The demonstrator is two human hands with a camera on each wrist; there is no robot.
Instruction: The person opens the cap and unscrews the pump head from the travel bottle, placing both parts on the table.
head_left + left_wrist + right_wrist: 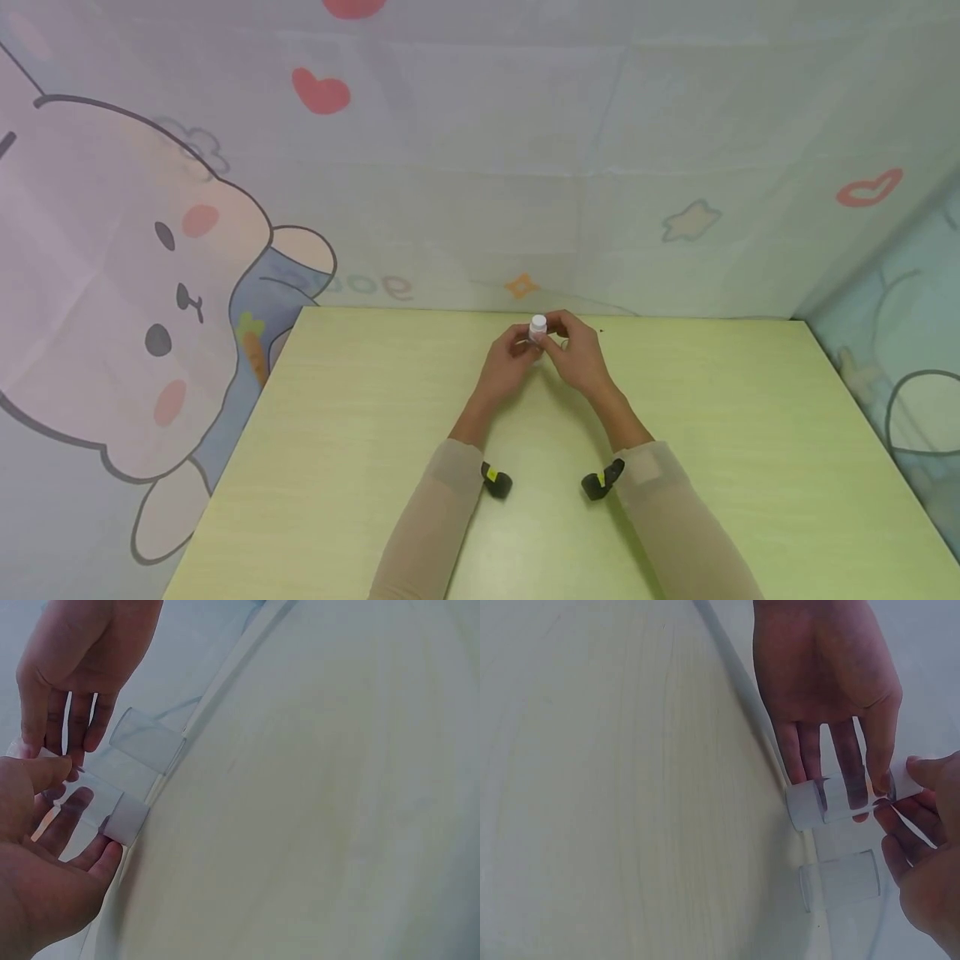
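Near the table's far edge, both hands are on a small clear bottle point(834, 804) with a white cap point(538, 322) and a white lower end point(804, 807). The left hand point(507, 363) holds it round the body, thumb in front and fingers behind. At its top, the right hand point(577, 358) pinches the cap between thumb and fingers. The bottle is upright; whether its base touches the table I cannot tell. Beside it, on the right hand's side, stands a clear open cylinder like a cup point(841, 882), barely visible in the head view.
A pale yellow-green table point(360, 417) spreads out in front. Behind it hangs a light cloth point(480, 183) printed with hearts, stars and a large rabbit. Each sleeved wrist wears a small black camera point(497, 482).
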